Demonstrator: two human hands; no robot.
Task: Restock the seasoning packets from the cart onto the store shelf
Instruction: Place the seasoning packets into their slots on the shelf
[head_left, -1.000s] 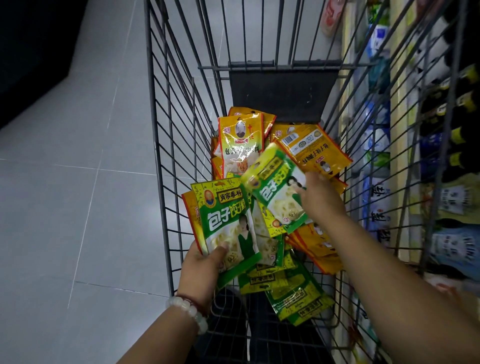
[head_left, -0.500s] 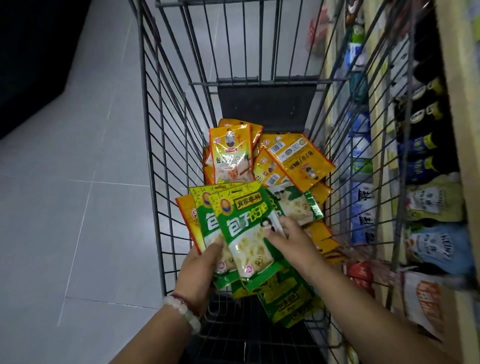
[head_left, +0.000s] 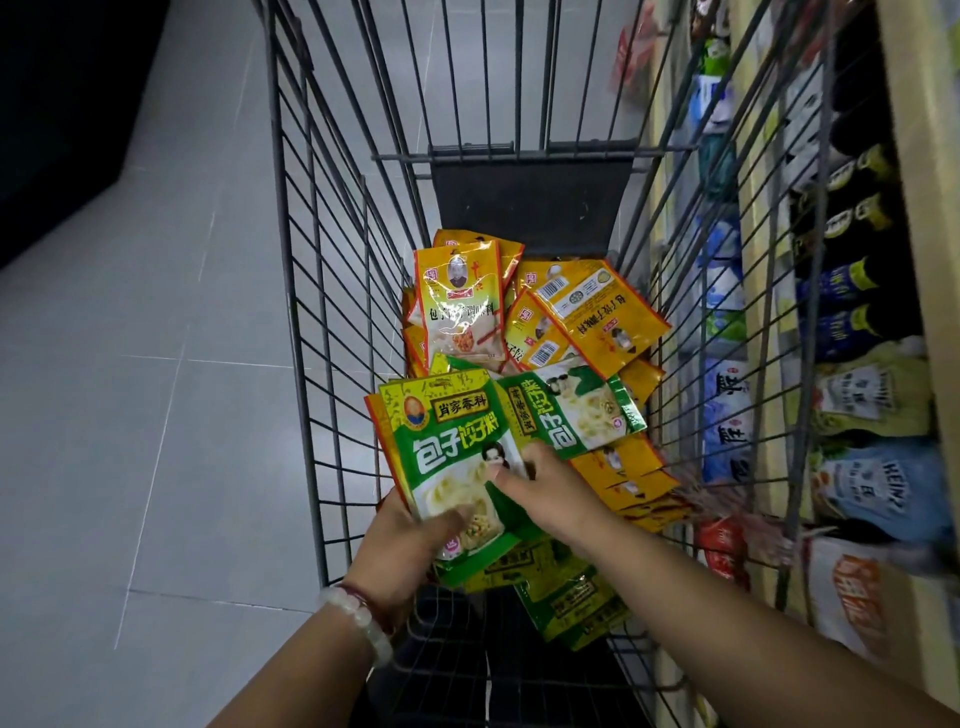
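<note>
A wire shopping cart holds a pile of seasoning packets. Yellow-orange packets lie toward its far end, green ones near me. My left hand grips a small stack of green packets upright over the cart, thumb across the front one. My right hand rests its fingers on the right edge of that stack, just below another green packet lying sideways on the pile. I cannot tell whether the right hand holds that one. The store shelf runs along the right.
Dark bottles, pouches and sauce bags fill the shelf behind the cart's right wall. Grey floor tiles stretch to the left of the cart. A dark flap closes the cart's far end.
My right hand carried a green packet from mid-cart to the stack in my left hand, and that stack is now thicker. The view has drifted nearer to the shelf.
</note>
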